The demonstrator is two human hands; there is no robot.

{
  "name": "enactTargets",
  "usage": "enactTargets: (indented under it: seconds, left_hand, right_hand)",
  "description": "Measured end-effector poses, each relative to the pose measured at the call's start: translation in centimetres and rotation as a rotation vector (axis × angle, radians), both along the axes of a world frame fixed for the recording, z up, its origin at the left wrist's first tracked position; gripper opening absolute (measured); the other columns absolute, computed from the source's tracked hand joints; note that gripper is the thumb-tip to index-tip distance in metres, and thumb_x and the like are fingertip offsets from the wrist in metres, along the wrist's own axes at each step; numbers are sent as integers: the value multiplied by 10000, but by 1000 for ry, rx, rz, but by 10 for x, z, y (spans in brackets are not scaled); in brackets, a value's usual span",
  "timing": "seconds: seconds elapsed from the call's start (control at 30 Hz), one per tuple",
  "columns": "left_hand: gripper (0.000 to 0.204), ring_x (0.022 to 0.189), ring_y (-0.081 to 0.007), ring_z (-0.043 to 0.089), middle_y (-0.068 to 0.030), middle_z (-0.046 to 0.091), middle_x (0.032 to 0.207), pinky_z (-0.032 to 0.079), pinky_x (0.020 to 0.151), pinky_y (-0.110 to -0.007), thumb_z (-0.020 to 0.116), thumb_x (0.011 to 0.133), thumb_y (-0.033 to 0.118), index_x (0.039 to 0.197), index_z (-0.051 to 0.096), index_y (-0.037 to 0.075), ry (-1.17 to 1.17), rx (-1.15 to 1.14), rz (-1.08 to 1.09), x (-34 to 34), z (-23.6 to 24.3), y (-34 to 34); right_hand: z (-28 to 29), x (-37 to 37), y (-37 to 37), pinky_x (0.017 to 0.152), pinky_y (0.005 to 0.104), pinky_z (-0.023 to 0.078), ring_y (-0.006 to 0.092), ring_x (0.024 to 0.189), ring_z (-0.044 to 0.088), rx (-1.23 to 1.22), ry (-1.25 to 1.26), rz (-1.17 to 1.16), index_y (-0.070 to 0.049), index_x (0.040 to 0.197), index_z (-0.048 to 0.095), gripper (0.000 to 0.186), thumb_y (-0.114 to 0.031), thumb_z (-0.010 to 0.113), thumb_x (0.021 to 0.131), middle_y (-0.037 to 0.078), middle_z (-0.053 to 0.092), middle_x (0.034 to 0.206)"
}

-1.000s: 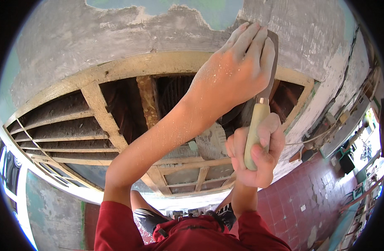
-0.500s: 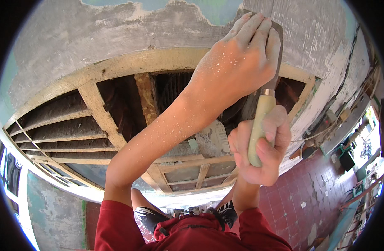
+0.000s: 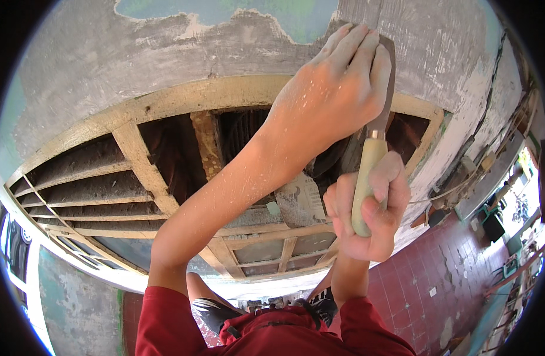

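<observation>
A metal scraper blade (image 3: 384, 89) with a pale wooden handle (image 3: 367, 190) is against the grey patchy wall (image 3: 165, 47), at its peeling blue-green paint. My left hand (image 3: 338, 89) lies over the blade with extended, dust-coated fingers pressing on it; its thumb is hidden. My right hand (image 3: 373, 225) is wrapped round the handle, below and right of the left one. Just under the wall's grey band is a wooden vent frame (image 3: 183, 92) with dark, dirty slats (image 3: 88, 184).
Red tiled floor (image 3: 421, 279) lies far below on the right, with cluttered furniture (image 3: 501, 225) near a bright opening. A cable (image 3: 486, 107) runs down the right wall. A weathered wall or ledge (image 3: 70, 296) is at lower left.
Both hands and the scraper moved up and slightly right from a second ago, then shifted a little down and left since half a second ago. The grips look the same.
</observation>
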State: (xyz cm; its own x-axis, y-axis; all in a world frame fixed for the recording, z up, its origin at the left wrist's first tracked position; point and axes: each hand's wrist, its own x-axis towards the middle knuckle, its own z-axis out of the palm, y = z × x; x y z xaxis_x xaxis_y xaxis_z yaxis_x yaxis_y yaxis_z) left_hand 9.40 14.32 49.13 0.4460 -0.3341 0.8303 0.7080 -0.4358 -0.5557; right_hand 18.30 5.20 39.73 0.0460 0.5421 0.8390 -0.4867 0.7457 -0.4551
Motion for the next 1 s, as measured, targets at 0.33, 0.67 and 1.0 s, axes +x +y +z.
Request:
enactTargets:
  seconds: [0.33, 0.67, 1.0]
  left_hand:
    - [383, 1132, -293, 586, -166, 615, 1150, 503, 979, -353, 622, 714, 13, 1084, 566, -68, -18, -57, -63, 0, -4, -4]
    - [358, 1112, -300, 594, -187, 621, 1132, 495, 976, -355, 622, 714, 37, 1050, 579, -78, 4, -22, -9, -3, 2, -7]
    - [371, 1150, -309, 574, -179, 604, 1183, 498, 978, -347, 613, 728, 16, 1086, 567, -69, 22, -61, 1, -7, 6, -9]
  right_hand:
    - [-2, 5, 10, 371, 221, 230, 67, 373, 301, 132, -59, 75, -83, 861, 313, 194, -109, 504, 886, 27, 368, 502]
    - [7, 1, 6, 361, 211, 219, 59, 377, 300, 78, -42, 54, -82, 835, 334, 213, -138, 538, 860, 35, 383, 536]
    - [9, -4, 1, 356, 213, 205, 62, 358, 261, 79, -56, 20, -89, 851, 308, 184, -121, 488, 864, 38, 365, 479]
